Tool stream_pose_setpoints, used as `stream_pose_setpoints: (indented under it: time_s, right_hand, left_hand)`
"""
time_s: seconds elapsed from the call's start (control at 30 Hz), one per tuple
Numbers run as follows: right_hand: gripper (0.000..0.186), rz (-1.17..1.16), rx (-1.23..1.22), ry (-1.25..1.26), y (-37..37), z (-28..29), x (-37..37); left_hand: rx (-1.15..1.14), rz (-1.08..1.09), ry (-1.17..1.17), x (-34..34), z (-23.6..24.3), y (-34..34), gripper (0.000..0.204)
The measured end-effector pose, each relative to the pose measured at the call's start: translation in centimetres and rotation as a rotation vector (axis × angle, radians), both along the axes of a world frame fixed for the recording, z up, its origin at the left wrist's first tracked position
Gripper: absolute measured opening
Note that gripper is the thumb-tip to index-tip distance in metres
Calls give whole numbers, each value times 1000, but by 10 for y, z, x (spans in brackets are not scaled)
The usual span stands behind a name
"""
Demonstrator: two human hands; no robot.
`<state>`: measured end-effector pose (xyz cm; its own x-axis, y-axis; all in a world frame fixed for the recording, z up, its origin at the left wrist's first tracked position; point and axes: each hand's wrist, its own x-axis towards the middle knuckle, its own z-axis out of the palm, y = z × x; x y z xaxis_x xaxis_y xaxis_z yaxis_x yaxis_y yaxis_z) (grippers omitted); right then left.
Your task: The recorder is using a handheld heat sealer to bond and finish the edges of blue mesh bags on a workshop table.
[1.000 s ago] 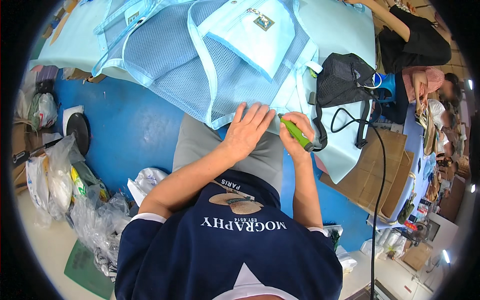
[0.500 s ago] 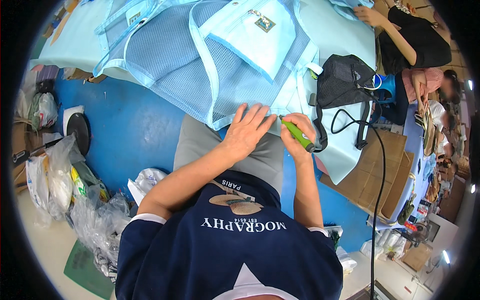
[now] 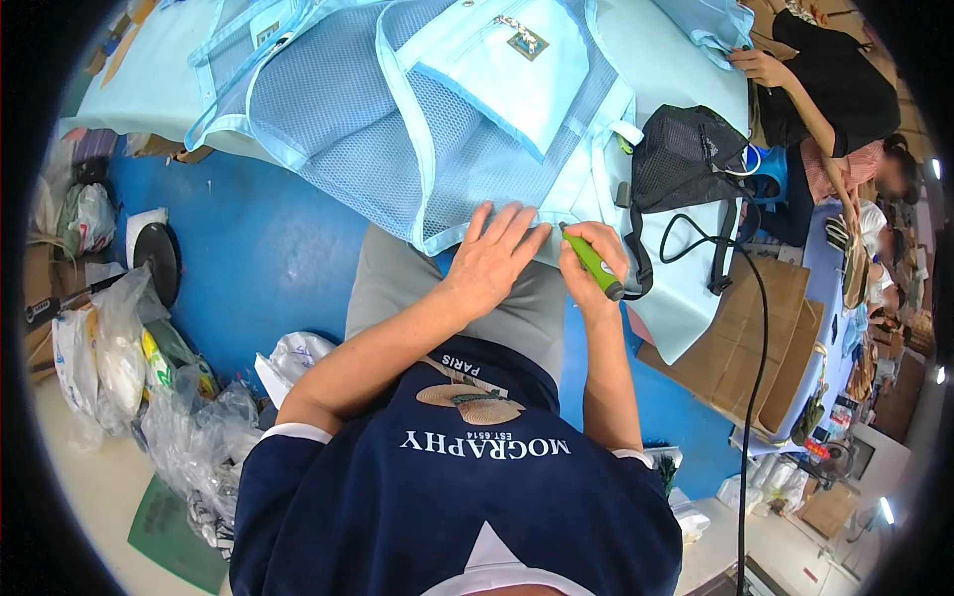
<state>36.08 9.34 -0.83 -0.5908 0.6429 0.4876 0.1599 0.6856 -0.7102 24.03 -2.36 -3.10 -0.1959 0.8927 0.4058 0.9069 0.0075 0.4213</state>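
A light blue mesh bag (image 3: 328,119) lies spread on a pale blue table top (image 3: 676,308), with a pocket (image 3: 497,99) and a metal tag (image 3: 527,42) on it. My left hand (image 3: 492,258) rests with fingers spread on the bag's front hem and holds nothing. Just right of it, my right hand (image 3: 586,268) is closed round a green pen-like tool (image 3: 596,260), its tip at the bag's edge. A black mesh pouch (image 3: 676,159) with dangling straps lies to the right of my hands, beside a black cord (image 3: 763,318).
A co-worker (image 3: 815,79) at the upper right has a hand (image 3: 760,65) on blue fabric (image 3: 720,25). Other people (image 3: 830,169) sit further along. Plastic bags (image 3: 129,348) lie at the left. Flattened cardboard (image 3: 755,358) stands at the right, above the blue floor (image 3: 238,248).
My right hand and the green tool have shifted very slightly rightward; my left hand has barely moved. The co-worker's hand has moved right and downward, with the blue fabric reaching further right.
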Motion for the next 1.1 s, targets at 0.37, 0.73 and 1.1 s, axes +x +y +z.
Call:
stream_pose_setpoints:
  time_s: [0.37, 0.73, 1.1]
  right_hand:
    - [22, 3, 6, -7, 0, -2, 2]
    - [22, -8, -45, -37, 3, 0, 2]
    - [19, 15, -81, -42, 7, 2, 0]
  left_hand:
    - [6, 6, 14, -1, 2, 1, 49]
    - [6, 18, 19, 1, 1, 1, 46]
    - [23, 15, 79, -1, 0, 1, 45]
